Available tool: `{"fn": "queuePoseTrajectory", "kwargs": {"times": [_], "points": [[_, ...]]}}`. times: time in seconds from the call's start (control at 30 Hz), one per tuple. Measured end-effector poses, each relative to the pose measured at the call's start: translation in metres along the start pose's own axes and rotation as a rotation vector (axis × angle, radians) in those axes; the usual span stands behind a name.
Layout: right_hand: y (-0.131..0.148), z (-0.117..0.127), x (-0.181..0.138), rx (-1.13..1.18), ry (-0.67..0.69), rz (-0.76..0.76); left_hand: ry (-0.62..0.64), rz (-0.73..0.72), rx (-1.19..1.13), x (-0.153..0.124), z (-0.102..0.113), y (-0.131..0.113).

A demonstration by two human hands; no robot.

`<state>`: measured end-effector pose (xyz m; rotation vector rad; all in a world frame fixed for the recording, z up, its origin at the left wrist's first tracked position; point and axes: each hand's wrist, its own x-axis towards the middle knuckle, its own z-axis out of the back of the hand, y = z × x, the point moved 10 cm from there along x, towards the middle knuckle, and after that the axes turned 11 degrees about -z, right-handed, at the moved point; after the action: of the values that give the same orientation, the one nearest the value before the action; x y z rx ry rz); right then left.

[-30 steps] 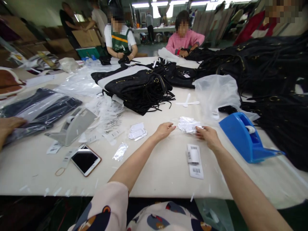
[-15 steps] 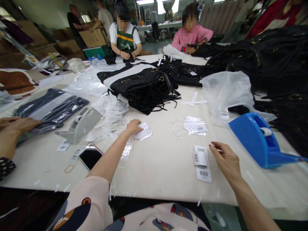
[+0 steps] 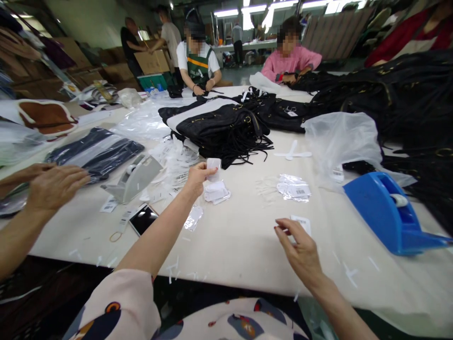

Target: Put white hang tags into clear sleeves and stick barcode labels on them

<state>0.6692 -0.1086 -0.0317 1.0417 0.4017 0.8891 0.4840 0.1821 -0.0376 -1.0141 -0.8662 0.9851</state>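
Note:
My left hand (image 3: 197, 180) pinches a small white card tag (image 3: 213, 166) between thumb and fingers, raised over a loose pile of white tags (image 3: 216, 192). My right hand (image 3: 297, 249) hovers above the table with its fingers bent and a gap between thumb and forefinger; nothing shows in it. Partly hidden behind that hand lie the white barcode labels (image 3: 303, 224). Beyond it sits a heap of shiny barcode tags (image 3: 293, 188) with thin white strings. A small clear packet (image 3: 194, 218) lies below the left pile.
A blue tape dispenser (image 3: 385, 212) stands at right, a grey one (image 3: 136, 177) at left near a phone (image 3: 143, 219). Black fringed bags (image 3: 219, 125) are stacked ahead. A co-worker's hands (image 3: 53, 186) reach in from the left beside a plastic-wrapped dark item (image 3: 99, 151). A clear plastic bag (image 3: 343, 137) lies at right.
My left hand has lifted a tag off the pile. My right hand has moved left, in front of the barcode labels. The whole view has shifted slightly.

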Motion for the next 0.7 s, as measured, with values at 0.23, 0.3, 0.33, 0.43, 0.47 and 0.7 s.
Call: {"fn": "queuePoseTrajectory", "kwargs": {"times": [0.23, 0.3, 0.33, 0.43, 0.47, 0.7], "points": [[0.018, -0.080, -0.006, 0.678, 0.251, -0.331, -0.017, 0.332, -0.736, -0.115, -0.073, -0.030], [0.015, -0.080, -0.007, 0.772, 0.193, -0.366, -0.015, 0.393, -0.774, -0.142, -0.088, -0.026], [0.011, -0.077, -0.007, 0.782, 0.165, -0.379, -0.016, 0.416, -0.790, -0.152, -0.094, -0.023], [-0.003, -0.070, -0.012, 0.765, 0.137, -0.430, 0.009, 0.415, -0.831, -0.166, -0.104, -0.016], [-0.008, -0.068, -0.014, 0.761, 0.139, -0.448, 0.017, 0.404, -0.834, -0.167, -0.105, -0.014], [-0.018, -0.059, -0.022, 0.772, 0.137, -0.486, -0.078, 0.325, -0.742, -0.166, -0.095, -0.004]]}}
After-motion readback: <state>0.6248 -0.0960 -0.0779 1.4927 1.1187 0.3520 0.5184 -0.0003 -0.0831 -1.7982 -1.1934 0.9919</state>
